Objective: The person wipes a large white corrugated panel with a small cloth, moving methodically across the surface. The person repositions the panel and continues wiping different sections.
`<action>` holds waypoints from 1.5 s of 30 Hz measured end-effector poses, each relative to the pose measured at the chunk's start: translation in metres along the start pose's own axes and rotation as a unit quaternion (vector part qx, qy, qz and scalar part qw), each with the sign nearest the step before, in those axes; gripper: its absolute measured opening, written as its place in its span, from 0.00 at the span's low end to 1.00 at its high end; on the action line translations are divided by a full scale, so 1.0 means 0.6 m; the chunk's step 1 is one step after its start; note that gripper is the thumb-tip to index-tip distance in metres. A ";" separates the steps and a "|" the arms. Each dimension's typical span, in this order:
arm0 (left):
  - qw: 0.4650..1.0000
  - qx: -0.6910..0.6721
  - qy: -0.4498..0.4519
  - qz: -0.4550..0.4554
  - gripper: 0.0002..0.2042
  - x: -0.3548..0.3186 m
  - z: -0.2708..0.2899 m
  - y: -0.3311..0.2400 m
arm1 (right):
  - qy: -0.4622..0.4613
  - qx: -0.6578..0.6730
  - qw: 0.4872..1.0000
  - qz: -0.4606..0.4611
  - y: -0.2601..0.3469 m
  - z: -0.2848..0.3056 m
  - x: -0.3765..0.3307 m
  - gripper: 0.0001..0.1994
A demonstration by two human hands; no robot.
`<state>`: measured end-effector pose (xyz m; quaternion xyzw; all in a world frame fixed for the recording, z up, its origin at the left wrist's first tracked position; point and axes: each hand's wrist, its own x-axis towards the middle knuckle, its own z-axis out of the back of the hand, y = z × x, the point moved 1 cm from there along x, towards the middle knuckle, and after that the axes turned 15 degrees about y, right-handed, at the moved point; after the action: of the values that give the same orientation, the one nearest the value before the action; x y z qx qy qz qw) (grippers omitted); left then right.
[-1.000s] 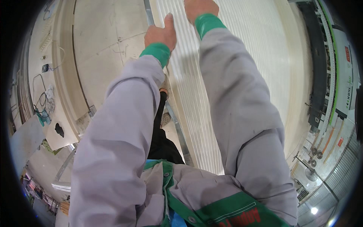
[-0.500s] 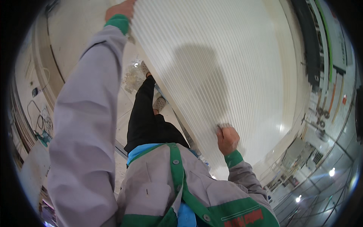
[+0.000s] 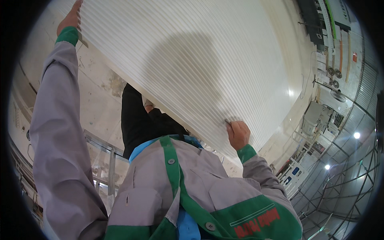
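Note:
A large white ribbed panel [image 3: 172, 84], translucent-looking, spans the upper middle of the view, with my shadow across it. My left hand [image 3: 71, 20], at the far left on a stretched arm, is closed on the panel's edge; its fingertips are partly hidden. Lower right, my right hand [image 3: 239, 134] lies against the ribbed face near the panel's near corner. Its thumb and fingers pinch a small greyish thing [image 3: 227, 121], too small to name.
A metal frame [image 3: 110, 154] stands on the floor by my left side. Machinery [image 3: 314, 120] and discs [image 3: 335, 76] sit to the right, with a dark and green rack [image 3: 314, 24] at the far right. Part of the pale floor [image 3: 100, 80] shows beyond my legs.
My left hand and the panel's far-left edge have swung left in the picture. More of my legs and feet is covered by the panel. My right hand keeps its pinch on the ribbed face.

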<state>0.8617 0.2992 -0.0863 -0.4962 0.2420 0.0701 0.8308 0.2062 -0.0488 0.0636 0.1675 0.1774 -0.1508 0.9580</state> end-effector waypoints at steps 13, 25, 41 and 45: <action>0.988 -0.091 -0.079 0.095 0.40 -0.066 -0.025 -0.034 | -0.125 0.016 0.966 0.225 0.309 0.038 0.549 0.12; 0.975 -0.176 -0.125 0.050 0.47 -0.117 -0.022 -0.080 | -0.083 -0.036 0.973 0.211 0.697 0.121 1.060 0.13; 0.980 -0.118 -0.108 0.119 0.38 -0.114 -0.019 -0.081 | -0.034 -0.009 0.985 0.166 0.114 0.025 0.212 0.09; 0.974 -0.162 -0.081 0.138 0.43 -0.119 -0.021 -0.084 | -0.046 -0.038 0.984 0.165 0.244 0.016 0.459 0.06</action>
<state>0.8133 0.2724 -0.0179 -0.5785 0.2251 0.2619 0.7390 0.5052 0.0158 0.0038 0.1512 0.1085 0.0087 0.9825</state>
